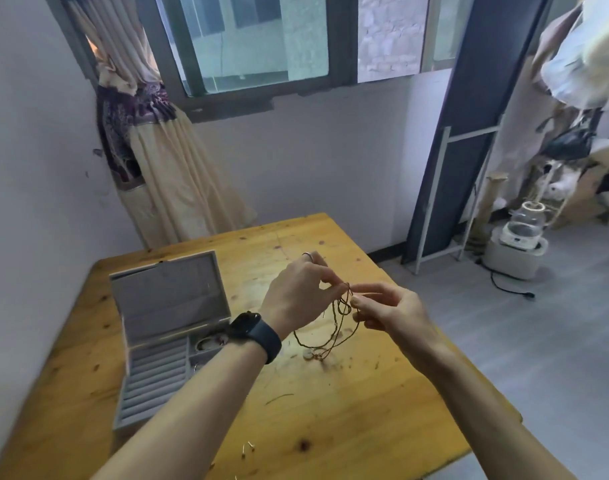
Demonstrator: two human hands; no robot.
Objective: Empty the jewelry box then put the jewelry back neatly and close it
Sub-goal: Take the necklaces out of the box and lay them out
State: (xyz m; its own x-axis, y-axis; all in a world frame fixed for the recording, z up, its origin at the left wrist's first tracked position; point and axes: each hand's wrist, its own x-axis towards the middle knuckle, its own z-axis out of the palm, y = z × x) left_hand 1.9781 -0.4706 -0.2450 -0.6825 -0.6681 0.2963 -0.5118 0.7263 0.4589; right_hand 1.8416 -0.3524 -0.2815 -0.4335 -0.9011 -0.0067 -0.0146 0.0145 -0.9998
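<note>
Two hands, left hand (298, 292) and right hand (388, 311), pinch the necklace (334, 327) between them

An open grey jewelry box (157, 368) fills the left side of the wooden table (365, 393), its raised lid (171, 292) walling off the back and the left forearm (199, 393) crossing its near corner. Over the middle, the left hand (296, 292) and right hand (389, 313) pinch a tangled necklace (331, 327), its loops hanging toward the boards. Bare wood lies to the right; what may be earrings (249, 446) dot the front edge.

Necklace (344, 304) in left hand (296, 292), right hand (389, 313)
</note>
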